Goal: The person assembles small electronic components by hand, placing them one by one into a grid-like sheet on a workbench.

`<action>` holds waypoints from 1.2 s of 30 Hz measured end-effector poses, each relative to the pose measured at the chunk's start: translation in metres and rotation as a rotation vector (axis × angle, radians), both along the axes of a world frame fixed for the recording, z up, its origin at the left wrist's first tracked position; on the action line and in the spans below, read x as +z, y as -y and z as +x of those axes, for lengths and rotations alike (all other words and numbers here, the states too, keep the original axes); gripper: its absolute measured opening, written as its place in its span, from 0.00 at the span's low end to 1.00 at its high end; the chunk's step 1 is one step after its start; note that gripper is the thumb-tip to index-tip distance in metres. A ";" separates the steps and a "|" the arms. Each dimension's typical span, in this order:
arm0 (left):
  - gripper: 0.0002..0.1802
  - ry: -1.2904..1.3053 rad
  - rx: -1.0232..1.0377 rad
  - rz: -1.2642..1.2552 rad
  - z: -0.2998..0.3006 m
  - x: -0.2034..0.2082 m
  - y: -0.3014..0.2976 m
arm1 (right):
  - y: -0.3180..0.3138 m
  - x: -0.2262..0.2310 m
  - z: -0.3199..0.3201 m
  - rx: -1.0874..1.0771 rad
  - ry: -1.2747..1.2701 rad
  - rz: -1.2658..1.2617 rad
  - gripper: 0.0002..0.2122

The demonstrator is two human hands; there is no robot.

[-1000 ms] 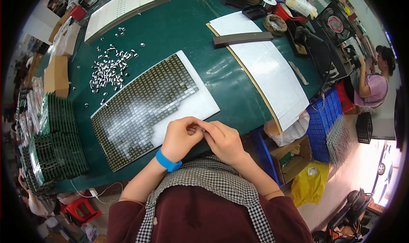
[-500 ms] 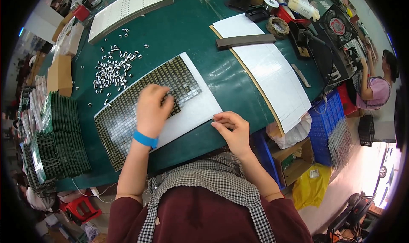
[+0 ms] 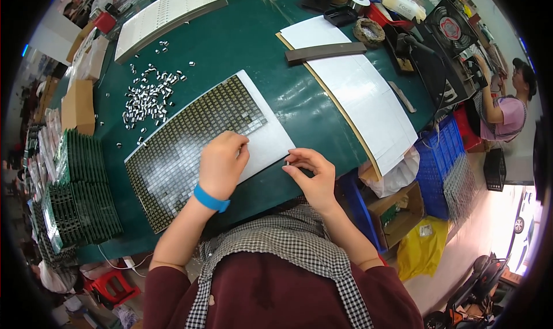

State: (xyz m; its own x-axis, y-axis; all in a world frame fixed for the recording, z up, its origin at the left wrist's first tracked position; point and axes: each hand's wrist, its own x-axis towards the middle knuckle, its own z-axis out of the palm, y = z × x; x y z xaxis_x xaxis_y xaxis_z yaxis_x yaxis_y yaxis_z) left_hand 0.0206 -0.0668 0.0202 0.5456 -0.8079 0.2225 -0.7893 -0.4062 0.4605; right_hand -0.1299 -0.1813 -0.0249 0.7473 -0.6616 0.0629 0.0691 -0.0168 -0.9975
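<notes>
My left hand [image 3: 223, 163] lies knuckles-up on the near right part of a large gridded sheet [image 3: 190, 144] filled with small dark and silver parts, where the grid meets its bare white margin [image 3: 268, 142]. Its fingertips are curled down onto the sheet; whether they hold a part is hidden. A blue band is on that wrist. My right hand [image 3: 311, 170] hovers at the sheet's near corner by the table edge, thumb and fingers pinched on a tiny silver part [image 3: 287, 163].
A loose pile of small silver parts [image 3: 147, 95] lies beyond the sheet on the green table [image 3: 247, 46]. Stacked green trays [image 3: 78, 196] stand at left, white sheets [image 3: 368, 104] at right, a blue crate [image 3: 443, 167] beside the table. Another person [image 3: 507, 107] sits far right.
My left hand went out over the grid, then drew back toward the sheet's white margin. My right hand stayed near the sheet's corner, still pinching.
</notes>
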 end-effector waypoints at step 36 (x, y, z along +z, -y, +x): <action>0.10 -0.673 0.214 -0.374 0.092 -0.011 -0.047 | 0.007 0.003 0.007 0.017 -0.121 -0.482 0.11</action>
